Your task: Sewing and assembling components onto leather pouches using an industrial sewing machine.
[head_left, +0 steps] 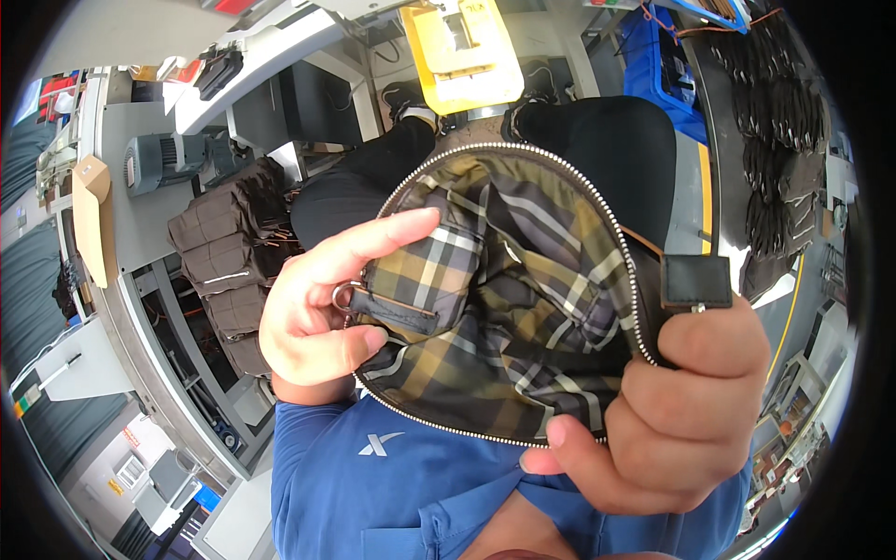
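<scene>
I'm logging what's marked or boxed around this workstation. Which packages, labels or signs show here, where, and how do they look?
Cardboard box: far left on the grey bench, tan, oblong.
Yellow card: top centre, rectangular, under a metal fixture.
Yellow label: lower left, small, on grey equipment.
Black tab: on the open plaid-lined bag, by the right hand; square.

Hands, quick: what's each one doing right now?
Left hand: closed, pinching the plaid lining and metal ring of the open pouch.
Right hand: closed on the pouch's right edge.
</scene>
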Action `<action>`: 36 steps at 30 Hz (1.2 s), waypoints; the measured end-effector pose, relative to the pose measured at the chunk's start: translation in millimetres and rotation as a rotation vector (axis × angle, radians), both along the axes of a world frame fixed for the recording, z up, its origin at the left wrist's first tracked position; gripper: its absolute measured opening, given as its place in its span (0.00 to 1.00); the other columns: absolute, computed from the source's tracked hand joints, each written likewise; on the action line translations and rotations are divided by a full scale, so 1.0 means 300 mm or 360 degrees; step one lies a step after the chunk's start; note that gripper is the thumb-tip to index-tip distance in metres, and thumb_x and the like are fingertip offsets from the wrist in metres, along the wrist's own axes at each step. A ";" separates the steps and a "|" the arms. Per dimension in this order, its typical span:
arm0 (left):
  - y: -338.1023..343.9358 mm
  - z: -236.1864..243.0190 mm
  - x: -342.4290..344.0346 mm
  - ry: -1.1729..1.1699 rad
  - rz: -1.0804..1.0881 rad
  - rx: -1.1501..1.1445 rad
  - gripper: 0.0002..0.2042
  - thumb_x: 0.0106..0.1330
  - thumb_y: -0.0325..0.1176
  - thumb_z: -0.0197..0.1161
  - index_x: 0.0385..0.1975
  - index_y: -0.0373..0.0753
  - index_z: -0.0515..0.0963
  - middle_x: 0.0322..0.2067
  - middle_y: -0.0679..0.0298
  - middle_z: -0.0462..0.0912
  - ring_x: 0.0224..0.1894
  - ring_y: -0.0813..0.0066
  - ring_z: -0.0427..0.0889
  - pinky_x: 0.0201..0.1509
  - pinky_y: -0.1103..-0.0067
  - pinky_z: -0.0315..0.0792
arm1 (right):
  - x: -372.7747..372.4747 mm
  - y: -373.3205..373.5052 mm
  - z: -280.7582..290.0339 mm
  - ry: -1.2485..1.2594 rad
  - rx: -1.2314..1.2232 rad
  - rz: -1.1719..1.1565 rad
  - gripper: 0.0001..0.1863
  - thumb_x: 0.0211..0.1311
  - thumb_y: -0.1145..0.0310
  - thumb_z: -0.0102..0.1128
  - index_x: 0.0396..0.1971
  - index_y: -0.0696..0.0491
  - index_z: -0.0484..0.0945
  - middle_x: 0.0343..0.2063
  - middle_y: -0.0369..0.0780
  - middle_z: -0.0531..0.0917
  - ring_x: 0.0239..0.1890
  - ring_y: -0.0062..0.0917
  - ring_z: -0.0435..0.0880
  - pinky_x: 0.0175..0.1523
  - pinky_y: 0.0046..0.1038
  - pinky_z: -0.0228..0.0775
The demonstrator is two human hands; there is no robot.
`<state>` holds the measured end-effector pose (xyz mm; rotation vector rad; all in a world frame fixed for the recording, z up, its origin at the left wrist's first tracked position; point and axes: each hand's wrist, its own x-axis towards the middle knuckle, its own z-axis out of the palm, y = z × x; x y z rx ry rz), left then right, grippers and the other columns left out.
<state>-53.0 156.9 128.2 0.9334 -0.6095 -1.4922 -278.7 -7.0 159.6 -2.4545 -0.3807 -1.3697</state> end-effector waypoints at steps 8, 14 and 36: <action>0.006 0.001 -0.023 0.0019 0.0022 -0.0091 0.41 0.41 0.19 0.54 0.65 0.14 0.63 0.57 0.40 0.79 0.61 0.58 0.80 0.69 0.73 0.68 | 0.017 -0.006 -0.020 -0.0195 -0.0013 0.0112 0.12 0.38 0.57 0.77 0.18 0.44 0.81 0.13 0.25 0.57 0.18 0.15 0.62 0.24 0.25 0.40; 0.002 -0.007 -0.018 0.0025 -0.0052 -0.0222 0.41 0.42 0.17 0.53 0.66 0.15 0.62 0.58 0.40 0.78 0.62 0.58 0.79 0.69 0.74 0.67 | 0.009 -0.004 -0.017 -0.0147 -0.0011 0.0133 0.12 0.39 0.56 0.77 0.19 0.44 0.82 0.13 0.25 0.58 0.19 0.16 0.62 0.24 0.25 0.41; -0.044 0.042 -0.045 0.0086 0.0074 0.0315 0.37 0.51 0.18 0.61 0.67 0.19 0.62 0.58 0.46 0.79 0.60 0.63 0.80 0.67 0.74 0.70 | -0.038 -0.035 -0.018 0.0391 0.0166 0.0050 0.17 0.55 0.51 0.72 0.24 0.50 0.82 0.16 0.28 0.63 0.19 0.22 0.64 0.25 0.28 0.48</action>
